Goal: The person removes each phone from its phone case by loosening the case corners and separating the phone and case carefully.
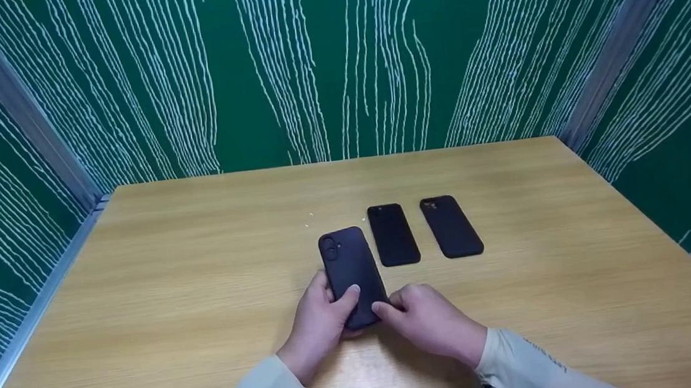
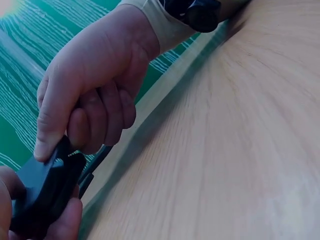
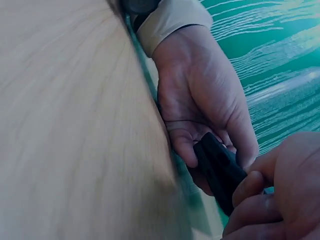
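Note:
A black phone case (image 1: 353, 268) is tilted up over the near middle of the table, its back and upper-left camera area facing me. My left hand (image 1: 322, 318) grips its left side, thumb lying across the back and fingers underneath. At the lower right corner, my right hand (image 1: 428, 321) pinches the edge between thumb and curled fingers. The left wrist view shows the right hand (image 2: 95, 85) at that corner, where the dark edge (image 2: 55, 185) looks layered. In the right wrist view, the left hand (image 3: 205, 90) holds the case's far end (image 3: 217, 160).
Just beyond the held case lies a black phone (image 1: 393, 235), and right of it another black case (image 1: 451, 226) with a camera opening. Small white bits (image 1: 306, 225) dot the wooden table (image 1: 190, 282). Green, white-streaked walls (image 1: 322, 65) enclose the back and sides.

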A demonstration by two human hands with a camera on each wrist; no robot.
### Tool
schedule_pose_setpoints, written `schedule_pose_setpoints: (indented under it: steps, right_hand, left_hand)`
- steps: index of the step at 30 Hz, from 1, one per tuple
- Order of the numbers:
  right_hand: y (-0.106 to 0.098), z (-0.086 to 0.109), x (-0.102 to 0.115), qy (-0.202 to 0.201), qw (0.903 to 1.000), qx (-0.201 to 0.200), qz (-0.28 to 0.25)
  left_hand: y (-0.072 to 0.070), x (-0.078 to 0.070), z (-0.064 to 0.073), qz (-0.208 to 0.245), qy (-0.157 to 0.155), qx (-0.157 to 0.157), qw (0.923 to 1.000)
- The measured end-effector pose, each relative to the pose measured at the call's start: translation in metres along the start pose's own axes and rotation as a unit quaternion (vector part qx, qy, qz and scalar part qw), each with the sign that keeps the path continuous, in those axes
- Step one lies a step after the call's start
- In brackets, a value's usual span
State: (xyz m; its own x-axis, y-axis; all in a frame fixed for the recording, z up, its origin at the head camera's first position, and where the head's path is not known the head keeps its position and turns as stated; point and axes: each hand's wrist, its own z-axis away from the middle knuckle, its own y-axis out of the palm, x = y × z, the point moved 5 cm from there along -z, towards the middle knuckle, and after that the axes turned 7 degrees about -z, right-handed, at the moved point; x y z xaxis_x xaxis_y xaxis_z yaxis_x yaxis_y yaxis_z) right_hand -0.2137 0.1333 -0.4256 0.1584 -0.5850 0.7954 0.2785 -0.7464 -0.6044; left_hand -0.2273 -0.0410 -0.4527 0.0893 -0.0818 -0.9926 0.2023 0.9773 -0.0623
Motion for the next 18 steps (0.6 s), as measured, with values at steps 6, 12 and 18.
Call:
schedule_pose_setpoints:
  steps: [6, 12, 18]
  right_hand:
    - [0.0007, -0.0033, -0.0058, 0.052, 0.9949, 0.030, -0.081]
    - [0.0012, -0.0046, -0.0072, 0.065, 0.9922, 0.018, -0.105]
    - [-0.0005, -0.0042, -0.0034, 0.041, 0.9915, 0.005, -0.123]
  left_hand:
    - [-0.0016, 0.0004, -0.0004, 0.014, -0.006, 0.005, 0.9999]
    - [-0.0026, 0.0009, 0.0017, 0.031, -0.009, 0.016, 0.9993]
    - [-0.0014, 0.0015, 0.0034, 0.038, -0.013, 0.031, 0.9987]
